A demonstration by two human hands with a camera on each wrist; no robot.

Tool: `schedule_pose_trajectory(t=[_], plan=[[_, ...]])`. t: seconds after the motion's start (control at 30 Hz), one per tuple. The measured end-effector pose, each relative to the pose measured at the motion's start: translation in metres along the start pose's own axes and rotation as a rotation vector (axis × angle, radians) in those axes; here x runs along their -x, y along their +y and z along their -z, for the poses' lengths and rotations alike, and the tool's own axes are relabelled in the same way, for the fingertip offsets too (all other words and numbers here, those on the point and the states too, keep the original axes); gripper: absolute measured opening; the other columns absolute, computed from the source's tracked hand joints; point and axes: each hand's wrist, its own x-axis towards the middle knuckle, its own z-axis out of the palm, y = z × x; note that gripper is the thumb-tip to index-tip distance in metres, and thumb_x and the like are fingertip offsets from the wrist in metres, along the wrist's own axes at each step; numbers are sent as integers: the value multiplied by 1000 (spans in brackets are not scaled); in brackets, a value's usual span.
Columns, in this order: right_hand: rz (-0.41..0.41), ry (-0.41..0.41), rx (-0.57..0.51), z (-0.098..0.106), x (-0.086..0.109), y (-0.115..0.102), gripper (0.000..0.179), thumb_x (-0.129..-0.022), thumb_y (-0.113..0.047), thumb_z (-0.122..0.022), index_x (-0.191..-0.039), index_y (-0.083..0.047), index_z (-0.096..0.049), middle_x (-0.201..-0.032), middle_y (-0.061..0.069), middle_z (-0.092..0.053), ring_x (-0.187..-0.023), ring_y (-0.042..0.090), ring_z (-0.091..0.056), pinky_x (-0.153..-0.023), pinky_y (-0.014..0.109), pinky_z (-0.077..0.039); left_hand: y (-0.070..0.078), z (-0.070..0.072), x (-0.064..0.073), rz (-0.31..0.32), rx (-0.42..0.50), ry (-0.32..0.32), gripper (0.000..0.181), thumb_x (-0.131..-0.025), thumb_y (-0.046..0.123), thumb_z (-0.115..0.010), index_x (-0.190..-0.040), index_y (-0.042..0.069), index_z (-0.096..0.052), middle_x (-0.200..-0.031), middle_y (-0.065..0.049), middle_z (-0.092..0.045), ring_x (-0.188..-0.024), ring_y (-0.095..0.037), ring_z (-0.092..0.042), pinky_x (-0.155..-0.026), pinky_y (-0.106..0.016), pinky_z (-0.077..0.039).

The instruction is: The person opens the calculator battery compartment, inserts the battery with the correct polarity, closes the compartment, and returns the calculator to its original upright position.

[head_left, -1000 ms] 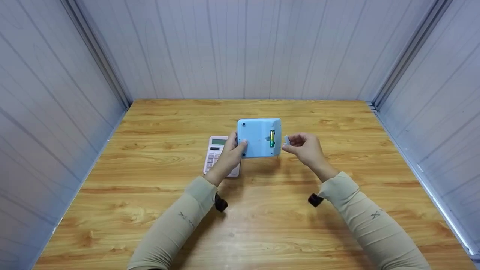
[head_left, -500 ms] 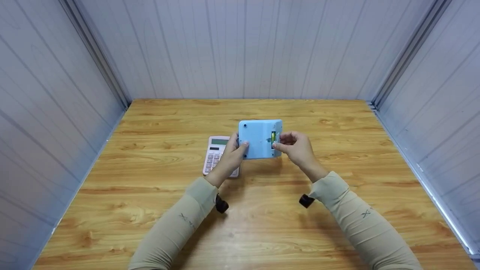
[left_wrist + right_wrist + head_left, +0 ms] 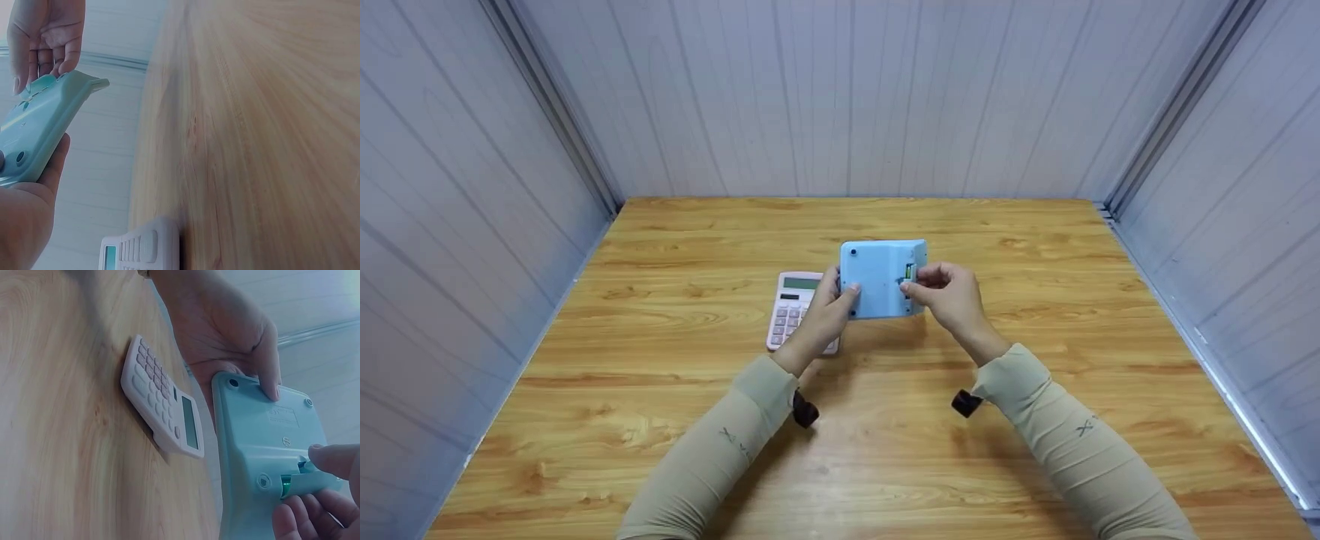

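A light blue calculator point(image 3: 877, 281) is held up above the table with its back facing me; its keys are hidden. My left hand point(image 3: 826, 309) grips one end, thumb across the back. At the other end, my right hand point(image 3: 954, 298) pinches a small blue battery cover point(image 3: 310, 483) between thumb and fingers, against the battery slot. The cover lies partly over the slot, and a green battery point(image 3: 286, 486) shows past it. Below and left of the held calculator, a pink calculator point(image 3: 786, 319) lies face up, partly behind my left hand and wrist.
A wood-grain table point(image 3: 900, 450) spreads under both arms. Pale panel walls point(image 3: 847, 97) stand at its back and both sides. Each wrist carries a small black camera, the right one point(image 3: 966, 403) just above the tabletop.
My right hand has come left with the battery cover, from beside the blue calculator onto its battery slot. Less of the battery shows now. The blue calculator has shifted slightly right.
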Motion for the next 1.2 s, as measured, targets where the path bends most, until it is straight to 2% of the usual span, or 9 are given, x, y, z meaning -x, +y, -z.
schedule_pose_trajectory(t=[0.3, 0.73, 0.9, 1.2], plan=[[-48, 5, 0, 3, 0, 1, 24, -95, -14, -86, -111, 2, -76, -106, 10, -72, -95, 17, -68, -78, 22, -63, 1, -2, 1, 3, 7, -6, 46, -116, 13, -39, -160, 3, -34, -163, -23, -49, -152, -38, -50, -122, -57, -47], [-68, 20, 18, 5, -5, 5, 29, -92, -14, -88, -106, -2, -66, -99, 7, -65, -92, 19, -62, -73, 23, -60, 3, -3, 3, -25, 15, -50, 48, -116, 13, -41, -162, 2, -32, -162, -25, -50, -149, -40, -53, -119, -59, -50], [-35, 14, 21, 5, -6, 7, 31, -92, -12, -89, -104, -3, -62, -97, 6, -64, -92, 20, -61, -76, 24, -58, 4, -4, 3, -34, 20, -55, 49, -116, 12, -41, -163, 1, -32, -162, -26, -50, -149, -40, -53, -118, -60, -50], [-32, -41, -49, 5, -9, 11, 17, -99, -12, -81, -105, -2, -68, -99, 4, -66, -93, 18, -61, -75, 23, -59, 3, -2, 3, -28, 27, -45, 46, -116, 12, -41, -160, 2, -34, -161, -24, -50, -150, -39, -53, -120, -57, -50]])
